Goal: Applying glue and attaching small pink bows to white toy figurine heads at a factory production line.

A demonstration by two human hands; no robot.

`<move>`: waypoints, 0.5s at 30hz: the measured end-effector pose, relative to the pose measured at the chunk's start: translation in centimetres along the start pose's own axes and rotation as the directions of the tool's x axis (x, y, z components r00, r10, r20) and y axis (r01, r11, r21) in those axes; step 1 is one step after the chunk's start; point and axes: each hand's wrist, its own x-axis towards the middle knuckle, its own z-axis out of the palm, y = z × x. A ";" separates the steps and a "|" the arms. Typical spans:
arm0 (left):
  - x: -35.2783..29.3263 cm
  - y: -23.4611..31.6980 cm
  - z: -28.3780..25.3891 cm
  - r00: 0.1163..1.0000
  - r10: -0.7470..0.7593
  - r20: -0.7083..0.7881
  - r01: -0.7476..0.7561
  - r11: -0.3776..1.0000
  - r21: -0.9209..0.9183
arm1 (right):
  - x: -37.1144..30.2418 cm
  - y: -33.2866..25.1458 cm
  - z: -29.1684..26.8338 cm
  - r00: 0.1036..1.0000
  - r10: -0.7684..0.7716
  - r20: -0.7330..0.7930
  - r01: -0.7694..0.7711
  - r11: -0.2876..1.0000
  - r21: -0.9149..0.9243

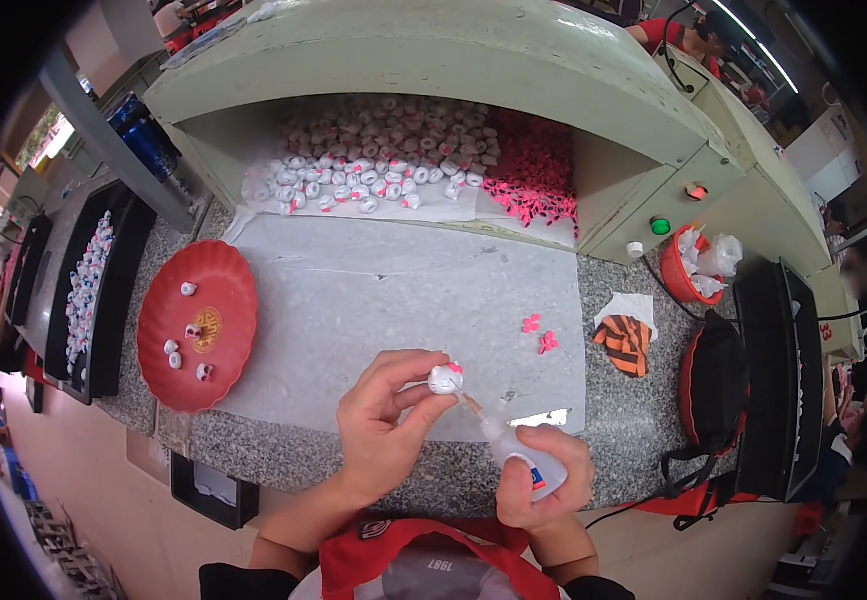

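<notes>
Between the thumb and fingers of my left hand (pixel 386 425) is a small white cat-like figurine head (pixel 444 381) with a pink bow on its upper right. My right hand (pixel 551 480) is wrapped round a translucent squeeze glue bottle (pixel 526 458). The bottle's thin nozzle points up and left, its tip close below the head; whether they touch, I cannot tell. To the right of the head, a few small pink bow pieces (pixel 548 342) lie on the white sheet (pixel 374 300).
Inside the pale green cabinet (pixel 434 80) are many white heads (pixel 364 185) and pink pieces (pixel 534 190). A red scalloped plate (pixel 157 310) with several heads stands left. At right are a striped cloth (pixel 624 343), a red basket (pixel 676 272) and a black bag (pixel 719 385).
</notes>
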 end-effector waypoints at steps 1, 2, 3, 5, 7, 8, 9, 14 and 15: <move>0.0 0.0 0.0 1.000 -0.003 0.001 0.003 1.000 0.000 | 0.0 0.0 0.0 1.000 0.000 0.000 0.000 1.000 0.007; 0.0 0.0 0.0 1.000 -0.003 0.001 0.003 1.000 0.001 | 0.1 0.0 0.0 1.000 0.000 -0.001 0.000 1.000 0.008; 0.0 0.0 0.0 1.000 -0.001 0.002 0.001 1.000 0.004 | 0.2 -0.1 0.0 1.000 -0.010 0.006 0.010 1.000 0.003; 0.1 0.0 -0.1 1.000 0.001 0.004 -0.001 1.000 0.007 | 0.3 0.0 0.2 1.000 -0.021 0.011 0.021 1.000 -0.002; 0.1 0.0 -0.1 1.000 0.000 0.022 0.000 1.000 0.019 | 0.3 0.1 0.4 1.000 -0.011 0.009 0.010 0.997 0.079; 0.1 0.0 -0.2 1.000 -0.002 0.023 0.001 1.000 0.019 | 0.3 0.1 0.4 1.000 -0.009 0.008 0.009 0.997 0.078; 0.2 0.0 -0.2 1.000 0.005 0.027 -0.005 1.000 0.028 | 0.4 0.0 0.3 1.000 -0.014 0.013 0.013 0.996 0.084; 0.3 0.0 -0.2 0.999 0.020 0.033 -0.021 0.999 0.047 | 0.6 0.0 0.0 0.999 -0.024 0.041 0.020 0.995 0.099; 0.3 0.0 -0.3 0.999 0.012 0.030 -0.014 0.999 0.043 | 0.7 0.0 -0.1 0.999 -0.013 0.051 0.008 0.995 0.097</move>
